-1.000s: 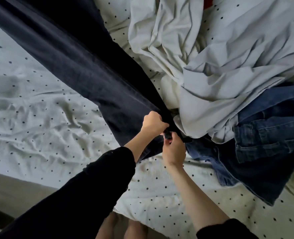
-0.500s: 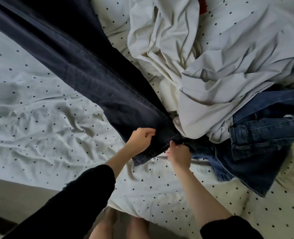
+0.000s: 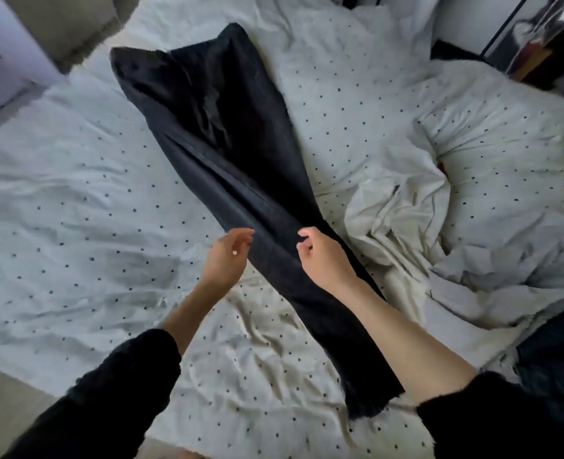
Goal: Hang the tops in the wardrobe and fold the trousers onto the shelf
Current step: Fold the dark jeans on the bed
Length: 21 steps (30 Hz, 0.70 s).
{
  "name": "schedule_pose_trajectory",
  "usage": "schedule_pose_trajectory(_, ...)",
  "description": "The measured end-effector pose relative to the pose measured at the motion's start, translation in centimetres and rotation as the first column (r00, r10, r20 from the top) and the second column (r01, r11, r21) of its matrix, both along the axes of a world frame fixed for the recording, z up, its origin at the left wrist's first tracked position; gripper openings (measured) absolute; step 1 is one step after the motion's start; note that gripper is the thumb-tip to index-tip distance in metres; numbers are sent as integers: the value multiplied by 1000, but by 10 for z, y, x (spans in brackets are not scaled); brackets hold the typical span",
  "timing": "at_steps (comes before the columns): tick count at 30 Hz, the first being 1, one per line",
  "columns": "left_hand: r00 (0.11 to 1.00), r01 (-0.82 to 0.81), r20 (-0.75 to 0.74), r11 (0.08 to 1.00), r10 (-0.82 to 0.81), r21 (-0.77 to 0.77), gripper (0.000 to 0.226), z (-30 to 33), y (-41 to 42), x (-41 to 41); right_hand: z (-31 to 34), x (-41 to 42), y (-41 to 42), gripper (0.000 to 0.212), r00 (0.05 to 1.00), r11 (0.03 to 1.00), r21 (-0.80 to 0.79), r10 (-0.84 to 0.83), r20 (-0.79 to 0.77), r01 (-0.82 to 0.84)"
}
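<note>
Black trousers (image 3: 241, 167) lie flat on the dotted bedsheet (image 3: 75, 226), legs together, waistband at the far end, frayed hems near me. My left hand (image 3: 226, 260) hovers at the left edge of the legs around knee height, its fingers loosely bent and holding nothing. At the right edge, my right hand (image 3: 323, 256) rests on the legs, thumb and curled fingers pinching the fabric. The view is blurred by motion.
A crumpled cream garment (image 3: 393, 226) and a pale grey one (image 3: 479, 283) are piled right of the trousers. Blue jeans (image 3: 555, 359) lie at the right edge. A dotted pillow (image 3: 505, 137) sits at the back right, with dark furniture (image 3: 539, 44) behind it.
The view has swung up and back. The trousers are now spread full length on the bed. Both hands have left the hem end and moved up to mid-leg, the left one letting go.
</note>
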<state>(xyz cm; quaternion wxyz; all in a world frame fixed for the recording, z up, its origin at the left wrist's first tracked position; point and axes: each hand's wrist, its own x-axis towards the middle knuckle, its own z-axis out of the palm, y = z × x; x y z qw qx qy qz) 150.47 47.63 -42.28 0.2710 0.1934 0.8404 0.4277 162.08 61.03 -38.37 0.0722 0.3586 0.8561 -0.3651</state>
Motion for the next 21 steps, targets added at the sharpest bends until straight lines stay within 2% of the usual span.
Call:
schedule_pose_trajectory(5, 978, -202, -49, 979, 203, 27, 35, 14, -17, -168, 20, -153, -7, 38, 994, 994, 98, 66, -88, -57)
schedule_pose_trajectory(8, 962, -273, -6, 962, 273, 10, 35, 12, -15, -242, 14, -222, -7, 39, 985, 977, 179, 135, -110, -114)
schedule_pose_trajectory(11, 951, -305, 65, 951, 302, 55, 35, -1, -4, -299, 4, -281, -2, 43, 981, 967, 220, 156, -114, -128)
schedule_pose_trajectory(14, 890, -423, 256, 893, 378, 151, 36, -8, 13, -340, -4, -322, 6, 49, 975, 965, 209, 187, -118, -160)
schedule_pose_trajectory(17, 783, -557, 434, 813, 446, 171, 50, -8, 36, -374, -9, -347, 13, 53, 960, 952, 191, 261, -103, -238)
schedule_pose_trajectory(19, 744, -599, 456, 790, 487, 133, 31, 2, 50, -390, -11, -359, 18, 54, 959, 966, 105, 248, -137, -235)
schedule_pose_trajectory(21, 748, -614, 401, 781, 529, 115, 20, 17, 58, -398, -10, -367, 22, 54, 967, 983, -46, 168, -189, -180)
